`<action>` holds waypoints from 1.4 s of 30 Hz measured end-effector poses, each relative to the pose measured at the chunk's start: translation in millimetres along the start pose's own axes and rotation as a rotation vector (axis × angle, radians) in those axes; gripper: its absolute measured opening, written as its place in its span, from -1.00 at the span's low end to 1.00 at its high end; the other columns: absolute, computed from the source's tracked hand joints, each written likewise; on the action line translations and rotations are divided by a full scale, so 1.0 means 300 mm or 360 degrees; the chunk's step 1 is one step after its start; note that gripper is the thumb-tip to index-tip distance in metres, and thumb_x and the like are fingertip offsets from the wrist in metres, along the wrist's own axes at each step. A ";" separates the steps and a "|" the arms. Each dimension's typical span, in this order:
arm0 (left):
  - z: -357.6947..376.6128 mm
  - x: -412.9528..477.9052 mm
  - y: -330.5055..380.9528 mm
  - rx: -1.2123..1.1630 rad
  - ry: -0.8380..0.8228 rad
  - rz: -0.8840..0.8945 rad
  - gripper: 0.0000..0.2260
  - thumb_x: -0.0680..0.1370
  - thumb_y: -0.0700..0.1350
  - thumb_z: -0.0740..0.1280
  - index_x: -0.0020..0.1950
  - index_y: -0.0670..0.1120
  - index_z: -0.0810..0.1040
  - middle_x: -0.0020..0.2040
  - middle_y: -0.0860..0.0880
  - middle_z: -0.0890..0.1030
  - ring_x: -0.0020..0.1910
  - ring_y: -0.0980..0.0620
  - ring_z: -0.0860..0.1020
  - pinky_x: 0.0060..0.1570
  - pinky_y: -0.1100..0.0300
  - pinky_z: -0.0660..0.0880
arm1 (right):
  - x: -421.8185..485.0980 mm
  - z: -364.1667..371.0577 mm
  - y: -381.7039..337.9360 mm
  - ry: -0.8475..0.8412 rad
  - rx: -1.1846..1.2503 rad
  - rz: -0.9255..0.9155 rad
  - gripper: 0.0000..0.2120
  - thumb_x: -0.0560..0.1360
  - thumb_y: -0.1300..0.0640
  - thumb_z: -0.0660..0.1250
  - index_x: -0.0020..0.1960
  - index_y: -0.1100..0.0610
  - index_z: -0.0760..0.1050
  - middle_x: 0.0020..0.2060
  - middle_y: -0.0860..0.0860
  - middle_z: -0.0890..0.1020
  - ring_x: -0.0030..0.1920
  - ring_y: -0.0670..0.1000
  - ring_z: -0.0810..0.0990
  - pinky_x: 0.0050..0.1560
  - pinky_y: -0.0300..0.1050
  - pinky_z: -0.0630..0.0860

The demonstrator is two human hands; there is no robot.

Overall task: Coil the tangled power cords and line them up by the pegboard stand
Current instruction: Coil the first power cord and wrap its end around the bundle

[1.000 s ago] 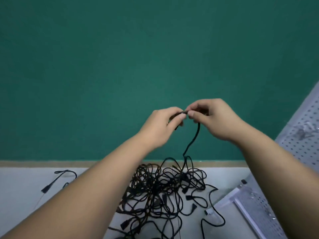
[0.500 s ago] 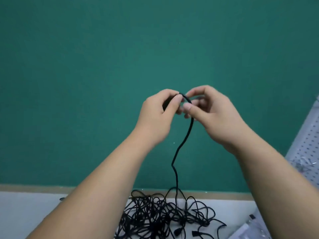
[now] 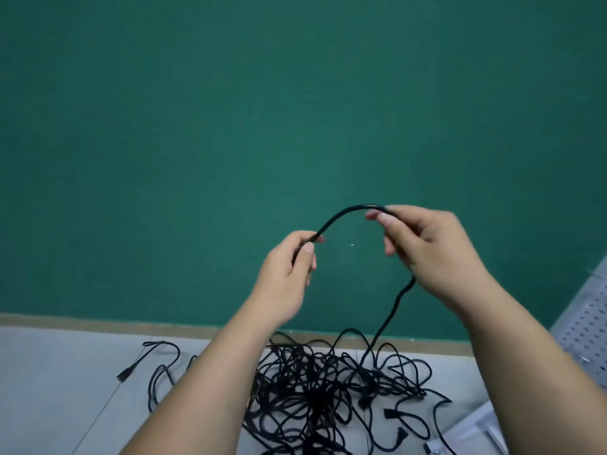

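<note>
Cord (image 3: 347, 212) aloft, arched between both hands before the green wall! The left hand (image 3: 285, 274) pinches one end of the arch between thumb and fingers. The right hand (image 3: 433, 251) curls round the other end, and from there the line drops steeply into the black tangle (image 3: 328, 392) on the table (image 3: 59, 372). The span runs left to right, climbing toward the right hand. Looks like the first loop of a coil. Next, draw slack free without lifting knots. Possibly the left hand hides the plug; I can't tell. The pegboard stand (image 3: 584, 323) waits at far right.
</note>
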State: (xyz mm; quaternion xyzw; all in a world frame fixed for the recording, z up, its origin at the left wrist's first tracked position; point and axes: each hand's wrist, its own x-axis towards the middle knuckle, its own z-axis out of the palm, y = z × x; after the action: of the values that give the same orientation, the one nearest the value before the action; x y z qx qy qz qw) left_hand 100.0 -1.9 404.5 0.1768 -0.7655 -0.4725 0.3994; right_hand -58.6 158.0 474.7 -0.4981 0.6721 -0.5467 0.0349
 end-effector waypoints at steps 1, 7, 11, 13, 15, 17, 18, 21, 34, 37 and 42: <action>0.010 0.003 0.022 -0.0017 -0.0016 0.0060 -0.78 0.77 -0.15 0.16 0.21 0.01 0.59 -0.24 0.09 0.49 -0.31 0.03 0.41 -0.30 0.16 0.39 | 0.021 -0.028 -0.069 0.0050 -0.0097 -0.0123 -0.83 0.69 0.05 0.35 0.11 -0.07 0.73 -0.39 -0.03 0.61 -0.47 -0.09 0.32 -0.45 -0.23 0.26; 0.083 0.034 0.186 -0.0411 0.0061 0.0395 -0.83 0.75 -0.06 0.19 0.07 -0.04 0.54 -0.30 0.02 0.43 -0.34 0.03 0.36 -0.34 0.18 0.34 | 0.066 -0.131 -0.352 0.0274 -0.0205 -0.0614 -0.85 0.68 0.06 0.38 0.13 -0.02 0.74 -0.37 -0.02 0.66 -0.47 -0.16 0.40 -0.40 -0.39 0.29; 0.109 0.018 0.080 -0.0365 -0.0063 0.0011 -0.79 0.76 -0.08 0.22 -0.05 -0.10 0.47 -0.29 -0.04 0.53 -0.37 -0.07 0.53 -0.31 0.10 0.48 | 0.045 -0.046 -0.141 0.0168 -0.0390 -0.0328 -0.82 0.68 -0.02 0.35 0.05 -0.03 0.72 -0.35 -0.09 0.68 -0.50 -0.14 0.35 -0.42 -0.28 0.26; 0.114 0.003 0.006 -0.0370 -0.0225 -0.0226 -0.84 0.76 -0.16 0.19 0.07 -0.16 0.53 -0.27 -0.02 0.57 -0.29 -0.06 0.59 -0.17 0.06 0.58 | 0.006 0.014 0.026 0.0094 -0.0338 -0.0054 -0.84 0.67 -0.03 0.36 0.02 -0.10 0.72 -0.35 -0.10 0.67 -0.51 -0.14 0.32 -0.44 -0.23 0.26; 0.119 -0.006 -0.048 -0.0375 -0.0350 -0.0369 -0.81 0.76 -0.18 0.18 0.16 -0.20 0.56 -0.31 -0.02 0.46 -0.33 0.01 0.49 -0.17 0.07 0.60 | -0.032 0.076 0.160 -0.0013 -0.0285 0.0167 -0.85 0.67 -0.04 0.36 0.01 -0.16 0.71 -0.34 -0.11 0.68 -0.50 -0.14 0.31 -0.43 -0.19 0.28; 0.129 -0.003 -0.073 -0.0349 -0.0378 -0.0466 -0.77 0.77 -0.13 0.18 0.10 -0.19 0.59 -0.35 0.02 0.31 -0.40 0.08 0.32 -0.35 0.15 0.48 | -0.051 0.118 0.249 -0.0148 -0.0275 0.0291 -0.85 0.67 -0.04 0.36 0.02 -0.16 0.71 -0.31 -0.10 0.69 -0.46 -0.12 0.36 -0.38 -0.17 0.33; 0.134 0.003 -0.080 -0.0347 -0.0334 -0.0516 -0.75 0.77 -0.11 0.18 0.06 -0.17 0.60 -0.36 0.05 0.27 -0.43 0.10 0.26 -0.41 0.21 0.36 | -0.056 0.128 0.279 -0.0195 -0.0202 0.0340 -0.87 0.67 -0.02 0.36 0.06 -0.13 0.70 -0.28 -0.07 0.70 -0.42 -0.11 0.42 -0.34 -0.18 0.38; 0.139 0.035 -0.099 -0.0536 -0.0112 -0.0665 -0.75 0.78 -0.08 0.17 0.03 -0.14 0.56 -0.39 0.08 0.22 -0.44 0.10 0.15 -0.46 0.24 0.14 | -0.065 0.142 0.344 -0.0393 0.0045 0.0502 -0.87 0.66 0.09 0.39 0.13 0.07 0.69 -0.23 0.05 0.73 -0.27 -0.06 0.59 -0.15 -0.04 0.57; 0.137 0.062 -0.186 -0.0665 -0.0214 -0.0890 -0.61 0.77 0.08 0.12 0.26 -0.12 0.64 0.14 -0.10 0.74 0.12 -0.04 0.71 0.13 -0.07 0.67 | -0.058 0.251 0.398 -0.0284 -0.0152 0.0304 -0.83 0.60 0.04 0.48 -0.10 -0.22 0.65 -0.31 0.01 0.72 -0.37 0.07 0.67 -0.21 -0.06 0.64; 0.156 0.064 -0.186 -0.0721 -0.0285 -0.0930 -0.61 0.77 0.13 0.11 0.33 -0.08 0.60 0.16 -0.04 0.75 0.17 -0.08 0.71 0.28 -0.11 0.57 | -0.065 0.268 0.406 -0.0255 -0.0353 0.0212 -0.93 0.58 -0.02 0.49 -0.08 -0.14 0.70 -0.30 -0.03 0.70 -0.31 0.04 0.63 -0.16 -0.01 0.61; 0.202 0.068 -0.197 -0.0698 -0.0339 -0.1009 -0.63 0.76 0.16 0.13 0.31 0.00 0.62 0.10 -0.10 0.75 -0.02 -0.08 0.70 0.12 -0.03 0.63 | -0.068 0.257 0.383 -0.0227 -0.1181 0.0113 -0.73 0.52 -0.34 0.41 -0.07 -0.15 0.61 -0.20 -0.14 0.50 -0.15 -0.02 0.55 -0.22 -0.08 0.50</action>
State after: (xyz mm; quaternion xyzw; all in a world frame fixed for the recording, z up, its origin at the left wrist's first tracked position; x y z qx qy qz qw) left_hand 33.7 -8.9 348.2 0.2649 -0.5910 -0.7403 0.1804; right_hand -75.4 107.7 345.2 -0.4901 0.8371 -0.2286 -0.0824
